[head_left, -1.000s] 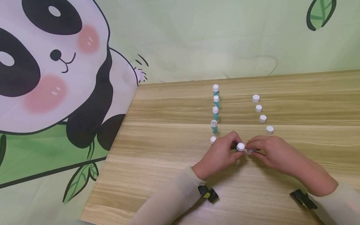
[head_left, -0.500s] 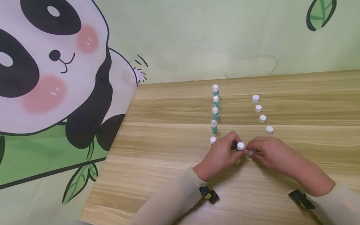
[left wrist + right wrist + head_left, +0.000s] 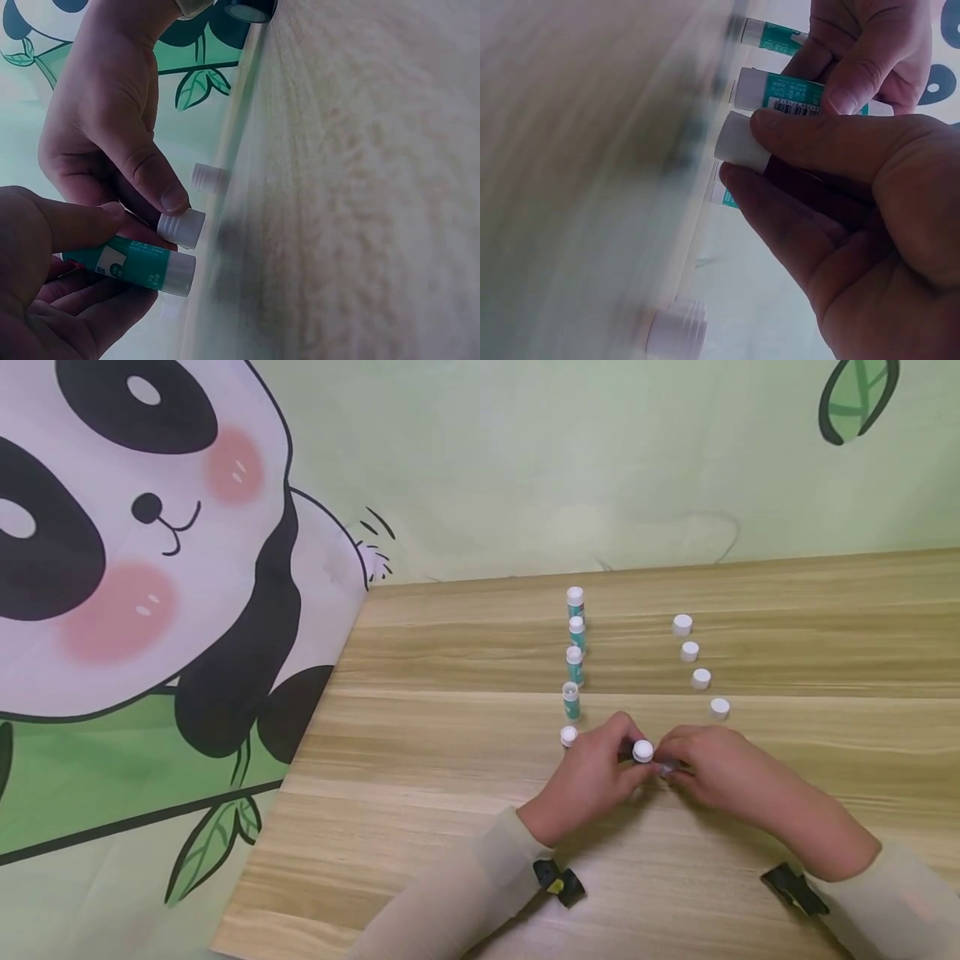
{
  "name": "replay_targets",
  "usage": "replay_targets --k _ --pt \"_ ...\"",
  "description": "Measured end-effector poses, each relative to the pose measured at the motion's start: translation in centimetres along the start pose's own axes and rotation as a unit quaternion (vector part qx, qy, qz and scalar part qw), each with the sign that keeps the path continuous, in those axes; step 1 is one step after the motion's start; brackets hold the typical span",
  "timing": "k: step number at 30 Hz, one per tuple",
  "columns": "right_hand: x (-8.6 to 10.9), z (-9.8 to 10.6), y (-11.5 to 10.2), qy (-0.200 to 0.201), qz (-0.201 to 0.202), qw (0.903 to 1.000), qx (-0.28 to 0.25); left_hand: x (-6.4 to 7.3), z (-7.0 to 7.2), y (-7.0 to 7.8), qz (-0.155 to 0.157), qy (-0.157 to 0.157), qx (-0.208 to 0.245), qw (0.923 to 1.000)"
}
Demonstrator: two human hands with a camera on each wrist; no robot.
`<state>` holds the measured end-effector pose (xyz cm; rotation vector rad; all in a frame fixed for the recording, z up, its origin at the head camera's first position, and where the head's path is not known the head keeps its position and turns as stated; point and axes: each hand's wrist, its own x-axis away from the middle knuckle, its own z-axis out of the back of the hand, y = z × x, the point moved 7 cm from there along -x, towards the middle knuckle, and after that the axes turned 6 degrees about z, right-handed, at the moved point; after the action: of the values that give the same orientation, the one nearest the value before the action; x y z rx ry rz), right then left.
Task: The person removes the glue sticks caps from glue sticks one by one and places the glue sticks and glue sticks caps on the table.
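My left hand (image 3: pixel 585 774) grips a green glue stick (image 3: pixel 139 262) with white ends, its white top (image 3: pixel 642 751) showing between thumb and fingers in the head view. Close on its right, my right hand (image 3: pixel 722 770) pinches a white ribbed cap (image 3: pixel 182 228) between thumb and fingertips. In the right wrist view that cap (image 3: pixel 742 142) is right beside the white end of the glue stick (image 3: pixel 784 91); whether they touch I cannot tell. Fingers mostly cover the cap in the head view. A further glue stick (image 3: pixel 569 737) stands partly hidden behind my left hand.
Several upright glue sticks (image 3: pixel 572 702) form a column on the wooden table (image 3: pixel 420 760), beyond my left hand. Several loose white caps (image 3: pixel 701 678) make a second column to the right. Behind the table's far edge hangs a green panda backdrop (image 3: pixel 480 468).
My right hand and forearm have shifted slightly left and turned a little, still pinching the cap. The left hand holds the glue stick almost unmoved. Standing sticks and loose caps keep their places.
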<state>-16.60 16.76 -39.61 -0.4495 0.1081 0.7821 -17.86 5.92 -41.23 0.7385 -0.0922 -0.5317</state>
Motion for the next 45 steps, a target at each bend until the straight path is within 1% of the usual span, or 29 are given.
replay_targets --k 3,7,14,21,27,35,45 --pt "0.0 0.0 0.0 -0.001 0.0 1.0 -0.001 -0.1 -0.1 0.0 0.0 -0.003 -0.011 0.9999" --pt "-0.1 -0.2 0.0 -0.009 -0.003 0.9999 -0.006 -0.1 -0.3 -0.1 0.009 -0.009 -0.023 0.9996" --pt "0.0 -0.7 0.2 -0.033 -0.007 0.9994 -0.006 -0.1 -0.6 -0.3 0.025 -0.024 -0.007 0.9994" --pt "0.0 -0.7 0.2 -0.031 0.002 0.9995 0.006 -0.1 -0.5 -0.1 0.023 -0.022 -0.012 0.9994" --pt "0.1 -0.8 0.2 -0.027 0.007 0.9996 -0.001 0.0 -0.5 -0.2 0.027 -0.022 -0.013 0.9993" --pt "0.1 -1.0 0.2 -0.036 0.002 0.9993 -0.002 0.0 -0.6 -0.2 0.028 -0.027 -0.012 0.9992" --pt "0.1 -1.0 0.2 -0.036 0.004 0.9994 0.0 0.0 -0.8 0.0 0.019 -0.033 -0.028 0.9989"
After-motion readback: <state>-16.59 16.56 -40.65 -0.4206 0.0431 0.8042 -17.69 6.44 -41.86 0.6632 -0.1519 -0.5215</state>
